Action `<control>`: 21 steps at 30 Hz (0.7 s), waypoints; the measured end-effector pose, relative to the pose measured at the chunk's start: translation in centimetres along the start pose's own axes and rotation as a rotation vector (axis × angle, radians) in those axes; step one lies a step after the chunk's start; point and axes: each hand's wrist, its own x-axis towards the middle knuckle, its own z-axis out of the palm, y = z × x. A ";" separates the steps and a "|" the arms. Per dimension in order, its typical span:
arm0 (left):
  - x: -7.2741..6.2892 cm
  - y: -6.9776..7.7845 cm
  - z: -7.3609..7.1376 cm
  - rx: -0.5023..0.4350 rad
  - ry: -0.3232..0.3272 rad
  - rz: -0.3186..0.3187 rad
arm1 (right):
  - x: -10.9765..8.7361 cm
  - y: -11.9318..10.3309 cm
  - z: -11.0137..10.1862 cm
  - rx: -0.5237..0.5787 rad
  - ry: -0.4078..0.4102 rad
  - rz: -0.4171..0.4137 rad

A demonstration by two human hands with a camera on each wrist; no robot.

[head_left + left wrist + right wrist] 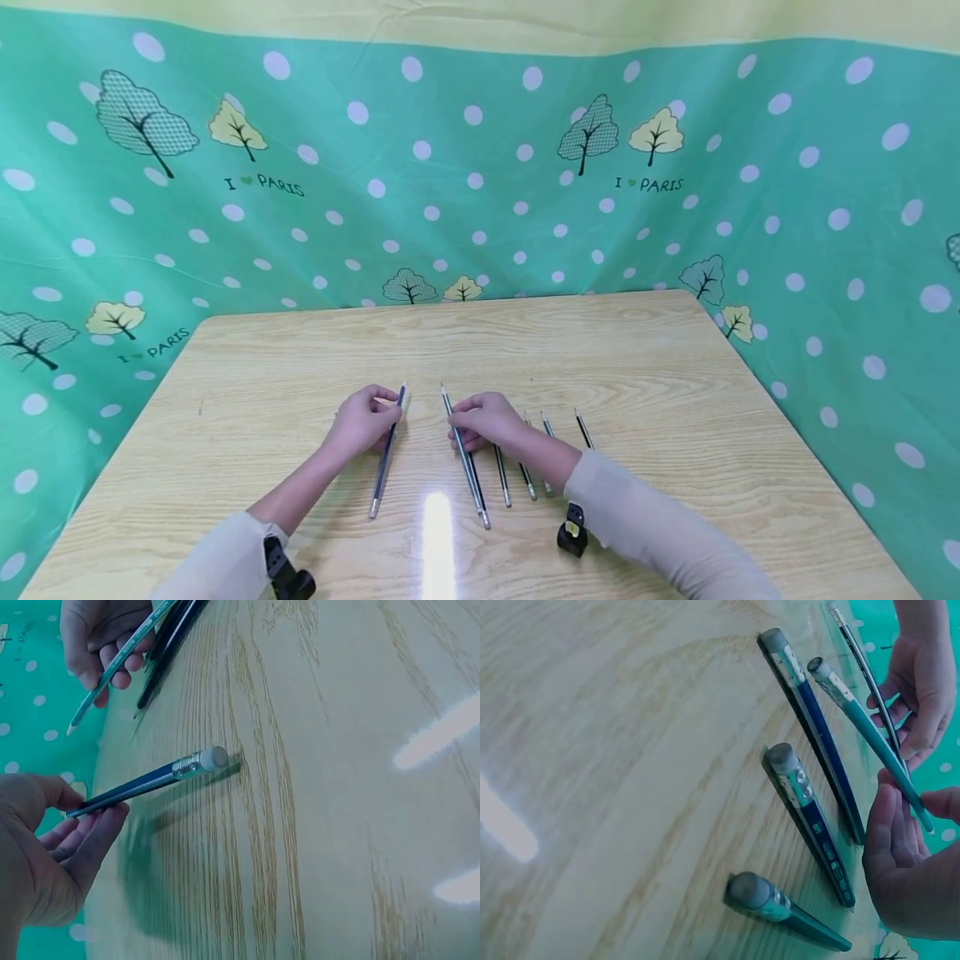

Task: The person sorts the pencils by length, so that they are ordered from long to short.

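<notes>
My left hand (363, 422) pinches a dark blue pencil (384, 471) between thumb and fingers, its point away from me. In the left wrist view, that pencil's white eraser (217, 757) end tilts out over the tabletop, casting a shadow. Opposite it, my right hand (483, 419) grips a light teal pencil (461, 442), also point away, eraser toward me. In the right wrist view, thumb and fingers meet near the front part of this teal pencil (877, 742). A dark pencil (482, 507) lies just under and beside it on the table.
Further right, several pencils lie side by side, among them a dark one (502, 477) and another (528, 482), partly hidden by my right forearm. One black pencil (583, 429) pokes out past the sleeve. The wooden table (300, 358) ends at a green dotted cloth (480, 167).
</notes>
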 end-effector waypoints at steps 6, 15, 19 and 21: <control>0.1 0.1 0.1 -0.045 -0.003 0.013 | 0.0 -0.4 -0.4 0.040 -0.002 -0.014; 0.4 0.3 0.4 -0.121 0.010 0.033 | 0.1 -1.3 -0.8 0.032 0.016 -0.071; 0.5 0.5 0.7 -0.190 0.000 0.043 | 0.1 -1.4 -0.8 0.023 0.045 -0.077; 0.5 0.7 0.8 -0.219 -0.003 0.047 | 0.1 -1.5 -0.8 0.014 0.060 -0.086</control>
